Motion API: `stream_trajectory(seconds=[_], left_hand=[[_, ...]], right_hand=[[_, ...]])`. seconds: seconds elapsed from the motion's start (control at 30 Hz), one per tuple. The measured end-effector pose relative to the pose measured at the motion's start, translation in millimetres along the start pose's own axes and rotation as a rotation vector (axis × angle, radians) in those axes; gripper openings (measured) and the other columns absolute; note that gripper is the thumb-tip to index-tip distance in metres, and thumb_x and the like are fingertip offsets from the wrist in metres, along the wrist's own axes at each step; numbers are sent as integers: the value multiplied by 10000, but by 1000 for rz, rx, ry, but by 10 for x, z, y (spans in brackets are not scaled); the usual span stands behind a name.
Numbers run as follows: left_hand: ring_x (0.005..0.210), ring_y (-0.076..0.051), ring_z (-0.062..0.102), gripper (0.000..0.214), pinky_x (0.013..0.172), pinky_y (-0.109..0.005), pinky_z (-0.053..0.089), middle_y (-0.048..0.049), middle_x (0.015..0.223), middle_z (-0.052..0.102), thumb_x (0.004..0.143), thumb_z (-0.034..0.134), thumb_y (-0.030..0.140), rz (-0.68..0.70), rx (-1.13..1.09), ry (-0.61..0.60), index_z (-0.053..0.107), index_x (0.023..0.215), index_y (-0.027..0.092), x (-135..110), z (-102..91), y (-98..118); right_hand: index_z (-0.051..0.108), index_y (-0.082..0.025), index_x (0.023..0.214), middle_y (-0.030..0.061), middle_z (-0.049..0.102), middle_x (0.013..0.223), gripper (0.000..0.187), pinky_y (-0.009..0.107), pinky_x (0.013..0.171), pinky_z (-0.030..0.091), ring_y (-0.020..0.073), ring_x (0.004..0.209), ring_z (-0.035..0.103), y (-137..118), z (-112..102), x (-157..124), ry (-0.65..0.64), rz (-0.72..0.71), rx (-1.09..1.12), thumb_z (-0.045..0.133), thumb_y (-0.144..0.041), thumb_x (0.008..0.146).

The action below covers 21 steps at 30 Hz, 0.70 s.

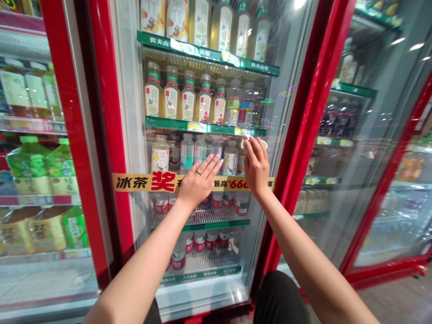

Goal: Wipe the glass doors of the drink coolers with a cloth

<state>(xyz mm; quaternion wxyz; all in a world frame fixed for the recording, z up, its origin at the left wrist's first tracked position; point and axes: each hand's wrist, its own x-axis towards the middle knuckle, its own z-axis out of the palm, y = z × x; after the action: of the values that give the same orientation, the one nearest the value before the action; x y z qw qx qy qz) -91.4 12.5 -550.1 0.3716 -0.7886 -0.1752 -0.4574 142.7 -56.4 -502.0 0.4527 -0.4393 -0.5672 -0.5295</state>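
I face a red-framed cooler with a glass door (pixel 270 67). My left hand (pixel 199 180) lies flat and open on the glass, fingers stretched up and to the right, a ring on one finger. It covers part of a yellow sticker strip (pixel 141 182) with red and black characters. My right hand (pixel 255 165) is pressed against the glass just right of it, fingers together over a small white cloth (pixel 241 143) that shows at the fingertips. Behind the glass stand rows of bottled drinks (pixel 189 99) on green-edged shelves (pixel 202 127).
Another cooler with green and yellow bottles (pixel 37 166) stands at the left. A thick red door frame (pixel 303 135) runs diagonally at the right, with more glass doors and shelves (pixel 354 90) beyond. My dark-clothed knees (pixel 280 297) are at the bottom.
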Motion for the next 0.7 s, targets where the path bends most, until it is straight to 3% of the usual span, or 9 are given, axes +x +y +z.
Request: stream_trajectory(seconds=[0.23,0.37,0.5,0.7], left_hand=[[1662,-226,340,863,1368,-456,289,-54,1794,214,1091,445,200,-6,-18,-19,-146,1720,223,0,-6,4],[1667,-216,321,850,1374,-447,265,-46,1798,188,1096,422,201,-13,-9,-38,-155,1719,222,-7,-7,7],[1667,-213,318,852,1376,-447,262,-44,1799,181,1091,423,200,-9,-7,-38,-146,1725,219,-13,-6,0],[1663,-225,333,860,1372,-453,268,-47,1798,179,1094,437,207,-8,-18,-32,-148,1724,224,-9,-3,-4]], right_hand=[[55,-427,1755,29,507,1717,835,597,1323,458,305,1646,386,-8,-79,-158,-85,-125,58,388,-53,1087],[74,-460,1747,-2,461,1748,827,627,1334,427,322,1647,382,133,-149,-174,-124,-75,55,381,-62,1091],[67,-466,1748,-10,421,1770,795,657,1352,374,331,1662,348,73,-55,-5,-102,36,55,349,-96,1103],[77,-460,1750,-17,437,1761,800,611,1359,387,300,1671,333,57,-120,-153,-245,-53,101,366,-99,1097]])
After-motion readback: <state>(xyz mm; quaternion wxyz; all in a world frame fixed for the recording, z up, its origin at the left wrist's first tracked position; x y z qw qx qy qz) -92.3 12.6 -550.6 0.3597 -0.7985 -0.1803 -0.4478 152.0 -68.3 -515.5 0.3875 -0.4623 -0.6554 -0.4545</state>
